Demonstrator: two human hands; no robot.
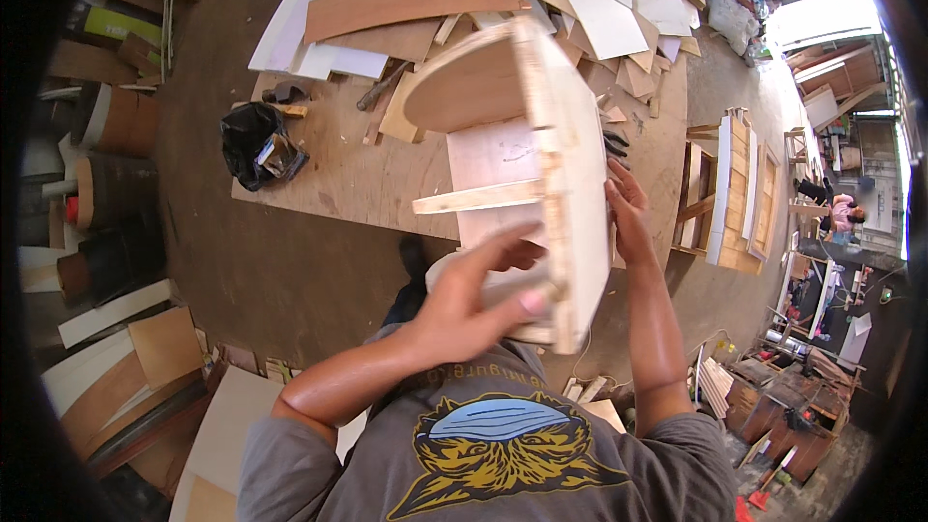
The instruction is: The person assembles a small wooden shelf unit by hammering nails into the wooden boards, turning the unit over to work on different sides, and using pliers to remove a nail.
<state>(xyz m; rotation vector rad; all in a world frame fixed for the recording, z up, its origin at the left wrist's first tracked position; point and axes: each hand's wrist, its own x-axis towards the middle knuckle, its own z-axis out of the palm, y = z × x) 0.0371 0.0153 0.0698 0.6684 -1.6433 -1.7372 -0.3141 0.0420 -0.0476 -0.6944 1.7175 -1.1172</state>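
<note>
My left hand [464,300] is loosely open at the near, left side of the wooden box [578,174], with thumb and fingers spread apart. It is blurred, so I cannot tell whether the thumb touches the box's edge. My right hand [630,213] is on the opposite side of the box, with its fingers against the pale outer face; I cannot tell if it grips firmly. Thus the box is between my two hands, tilted on its side, its hollow part turned to the left. Inside the box, a wooden bar [478,197] sticks out toward the left. Behind the box is the table [338,169], and beyond the box lie many cut boards [411,8].
</note>
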